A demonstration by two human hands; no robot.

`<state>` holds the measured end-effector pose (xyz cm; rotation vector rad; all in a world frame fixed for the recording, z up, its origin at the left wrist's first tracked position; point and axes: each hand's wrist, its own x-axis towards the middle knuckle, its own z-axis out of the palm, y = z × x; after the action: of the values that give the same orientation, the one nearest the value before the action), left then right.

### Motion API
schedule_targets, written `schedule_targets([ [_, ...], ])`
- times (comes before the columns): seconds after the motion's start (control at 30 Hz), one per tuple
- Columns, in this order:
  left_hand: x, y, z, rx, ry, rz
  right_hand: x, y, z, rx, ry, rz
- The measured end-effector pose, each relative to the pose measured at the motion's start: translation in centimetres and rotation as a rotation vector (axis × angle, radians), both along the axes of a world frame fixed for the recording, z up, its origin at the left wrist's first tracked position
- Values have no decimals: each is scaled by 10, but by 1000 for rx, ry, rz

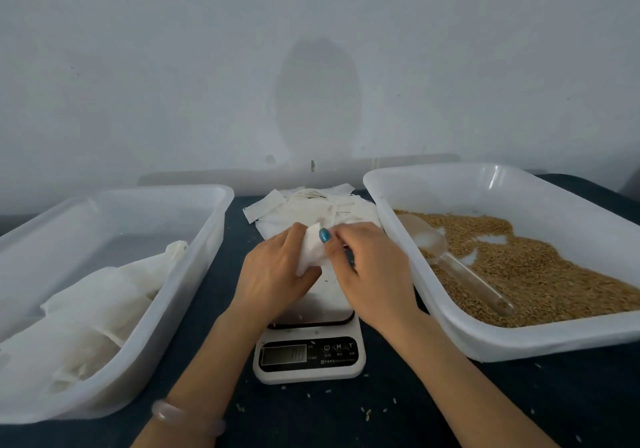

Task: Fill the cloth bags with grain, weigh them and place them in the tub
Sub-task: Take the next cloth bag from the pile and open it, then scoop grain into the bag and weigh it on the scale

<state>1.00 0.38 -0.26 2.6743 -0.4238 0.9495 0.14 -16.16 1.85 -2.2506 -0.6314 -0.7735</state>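
Both hands hold one small white cloth bag point(309, 253) above the white kitchen scale point(309, 354). My left hand point(273, 274) grips its left side and my right hand point(370, 274) pinches its right edge with the thumb on top. Behind them lies a pile of empty cloth bags point(311, 208). The tub on the right point(519, 340) holds brown grain point(540, 271) with a clear plastic scoop point(450, 260) lying in it. The tub on the left point(145, 343) contains several filled white bags point(90, 312).
A dark cloth point(415, 409) covers the table, with loose grains scattered near the scale. A pale wall rises right behind the tubs. A pink bangle point(187, 416) sits on my left wrist.
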Motion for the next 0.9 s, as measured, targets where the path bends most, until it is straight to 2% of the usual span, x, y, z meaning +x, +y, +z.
schedule_targets([
  [0.1,2,4,-1,-108,83,79,-1,-13,37,-39,-144,-128],
  [0.13,3,5,-1,-137,91,91,6,-24,50,-70,-110,-127],
  [0.2,4,7,-1,-199,103,105,26,-53,76,-247,161,-159],
  [0.3,5,8,0,-286,123,114,57,-93,93,-773,625,-376],
  [0.37,4,8,2,-319,132,104,67,-105,82,-1001,780,-381],
  [0.4,3,7,3,-323,136,97,71,-110,73,-1041,839,-368],
  [0.5,-1,6,5,-330,142,82,77,-119,45,-868,1038,-344],
  [0.57,-2,5,6,-357,144,72,79,-118,36,-801,1075,-345],
  [0.8,-1,8,6,-384,153,84,84,-129,42,-709,1074,-384],
  [0.9,-1,8,6,-388,156,94,88,-139,44,-803,932,-530],
])
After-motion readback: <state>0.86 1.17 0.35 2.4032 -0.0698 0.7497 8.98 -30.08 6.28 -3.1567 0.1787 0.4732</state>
